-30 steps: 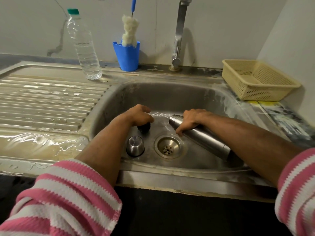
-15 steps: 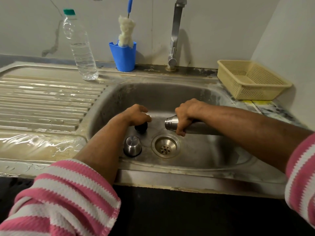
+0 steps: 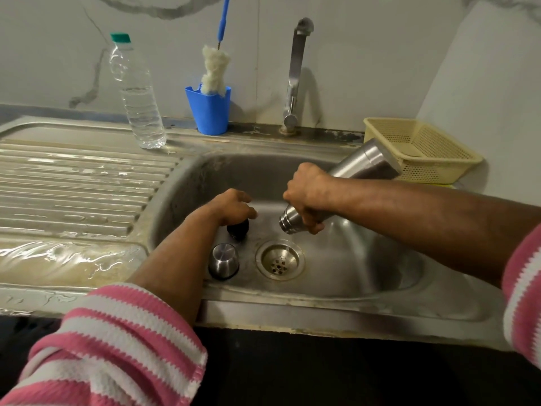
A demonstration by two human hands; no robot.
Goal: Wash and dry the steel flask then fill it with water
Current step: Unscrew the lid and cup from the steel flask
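The right hand (image 3: 307, 197) is wrapped tightly around the neck of the steel flask (image 3: 363, 165), fingers curled under it. The flask is lifted above the sink basin (image 3: 366, 259) and tilted, its open mouth pointing down toward seven o'clock over the drain (image 3: 279, 260), its base raised toward two o'clock near the yellow basket (image 3: 421, 148). The left hand (image 3: 231, 208) hovers low in the basin with fingers loosely bent over the black stopper (image 3: 237, 228); whether it grips the stopper cannot be told. The steel cap (image 3: 224, 260) stands upside down just at six o'clock of the stopper, left of the drain.
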